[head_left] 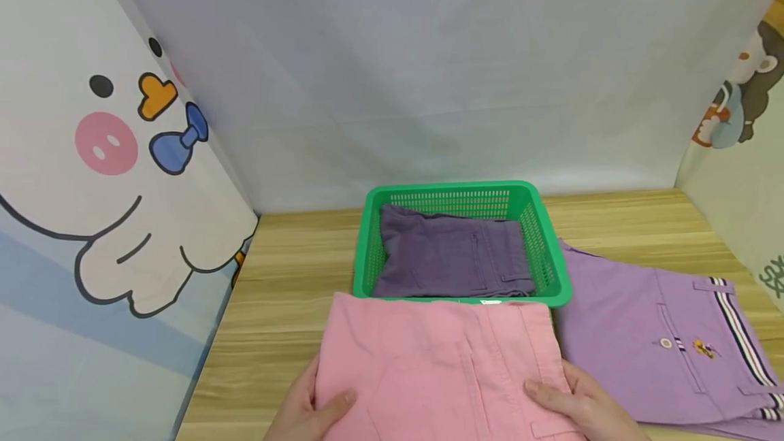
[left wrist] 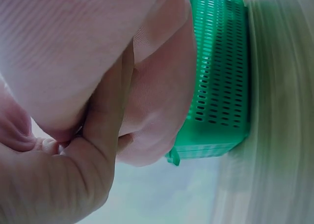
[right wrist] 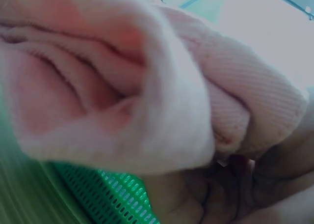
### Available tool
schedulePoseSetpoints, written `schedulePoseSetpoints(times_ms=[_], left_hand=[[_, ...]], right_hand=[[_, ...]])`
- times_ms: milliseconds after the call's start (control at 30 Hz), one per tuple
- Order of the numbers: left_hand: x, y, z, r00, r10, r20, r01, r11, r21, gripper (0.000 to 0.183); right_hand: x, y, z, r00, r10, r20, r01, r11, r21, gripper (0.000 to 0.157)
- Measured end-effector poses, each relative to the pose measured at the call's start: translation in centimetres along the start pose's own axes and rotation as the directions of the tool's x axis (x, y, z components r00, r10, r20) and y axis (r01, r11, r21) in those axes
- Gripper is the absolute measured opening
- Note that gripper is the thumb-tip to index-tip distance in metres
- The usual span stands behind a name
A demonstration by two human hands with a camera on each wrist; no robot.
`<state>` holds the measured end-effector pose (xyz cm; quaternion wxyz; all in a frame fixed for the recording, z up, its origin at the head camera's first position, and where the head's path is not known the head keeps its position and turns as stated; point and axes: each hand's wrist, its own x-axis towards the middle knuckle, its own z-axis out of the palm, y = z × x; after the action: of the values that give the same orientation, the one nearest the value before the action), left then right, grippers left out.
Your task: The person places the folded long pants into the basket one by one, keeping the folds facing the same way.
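Observation:
Folded pink trousers [head_left: 429, 366] are held up by both hands in front of the basket, their far edge overlapping its near rim in the head view. My left hand [head_left: 315, 407] grips the left side, thumb on top and fingers underneath. On the right side, my right hand [head_left: 582, 400] grips the cloth the same way. The left wrist view shows the left hand [left wrist: 93, 155] with fingers tucked between layers of the pink cloth. Behind it stands a green plastic basket [head_left: 363, 250] with folded dark purple trousers [head_left: 453, 257] lying inside.
Light purple trousers [head_left: 637, 339] with striped trim lie flat on the wooden table [head_left: 294, 257], right of the basket. A pale curtain [head_left: 453, 87] hangs behind, and printed cartoon panels [head_left: 49, 223] stand at the sides.

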<state>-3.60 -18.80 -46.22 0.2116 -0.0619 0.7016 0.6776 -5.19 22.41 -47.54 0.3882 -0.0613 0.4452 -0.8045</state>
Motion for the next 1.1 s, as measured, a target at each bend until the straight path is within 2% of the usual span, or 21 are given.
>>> schedulePoseSetpoints(times_ms=[167, 400, 633, 833, 933, 1100], left_hand=[[-0.3, 0.5, 0.1, 1.0, 0.016, -0.023, -0.016, 1.0, -0.007, 0.091], [-1.0, 1.6, 0.1, 0.999, 0.0, -0.052, -0.002, 0.999, -0.033, 0.09], [-1.0, 2.7, 0.2, 0.997, 0.011, -0.072, -0.014, 0.999, -0.038, 0.088], [-0.4, 3.5, 0.5, 0.992, 0.075, -0.106, -0.076, 0.997, -0.003, 0.082], [0.1, 3.9, 0.4, 0.986, 0.117, -0.12, -0.114, 0.993, 0.032, 0.079], [1.0, 4.4, 0.3, 0.976, 0.164, -0.143, -0.157, 0.986, 0.059, 0.075]], right_hand=[[-0.2, -0.3, 0.2, 1.0, 0.002, -0.029, -0.003, 1.0, -0.019, 0.026], [-0.2, -1.0, 0.4, 0.997, 0.008, -0.078, -0.012, 0.999, -0.051, 0.033], [0.1, -1.7, 0.6, 0.993, -0.03, -0.111, 0.017, 0.993, -0.115, 0.027], [0.6, -2.3, 0.8, 0.99, -0.086, -0.108, 0.068, 0.985, -0.159, 0.026], [0.9, -2.8, 1.0, 0.986, -0.094, -0.136, 0.067, 0.98, -0.189, 0.029], [1.4, -3.8, 1.5, 0.974, -0.087, -0.211, 0.033, 0.969, -0.246, 0.043]])
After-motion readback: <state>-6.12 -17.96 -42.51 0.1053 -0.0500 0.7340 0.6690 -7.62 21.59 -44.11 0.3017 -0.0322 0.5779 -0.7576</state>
